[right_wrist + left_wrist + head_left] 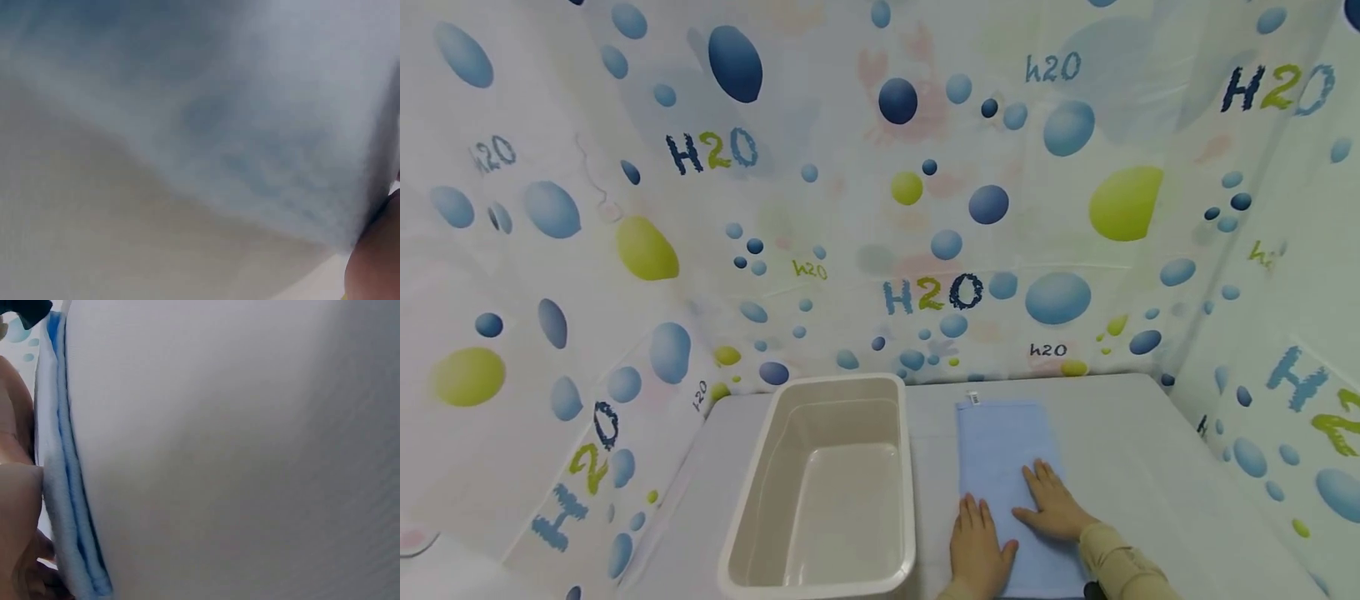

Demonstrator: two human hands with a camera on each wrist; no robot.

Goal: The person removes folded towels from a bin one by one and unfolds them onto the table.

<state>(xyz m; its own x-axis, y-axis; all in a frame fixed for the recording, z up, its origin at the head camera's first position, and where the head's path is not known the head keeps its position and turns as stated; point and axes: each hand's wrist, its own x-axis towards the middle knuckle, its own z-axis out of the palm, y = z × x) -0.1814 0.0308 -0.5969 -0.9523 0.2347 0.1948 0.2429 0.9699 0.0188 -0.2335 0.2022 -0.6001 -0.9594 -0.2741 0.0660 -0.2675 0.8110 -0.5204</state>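
Note:
A light blue towel (1003, 446), folded into a long strip, lies on the white table with a small tag (974, 398) at its far left corner. My left hand (979, 546) rests flat along the towel's left edge, its fingers straight and pointing away from me. On the right half of the towel lies my right hand (1054, 504), fingers extended and thumb spread to the left. In the left wrist view, the layered fold of the towel (69, 475) shows beside the hand. The right wrist view gives a blurred look at the blue cloth (206, 131).
A deep beige plastic basin (850, 508) stands on the table (1150, 467) just left of the towel. Behind and on both sides hangs a white curtain (850, 208) printed with blue and green bubbles and H2O lettering.

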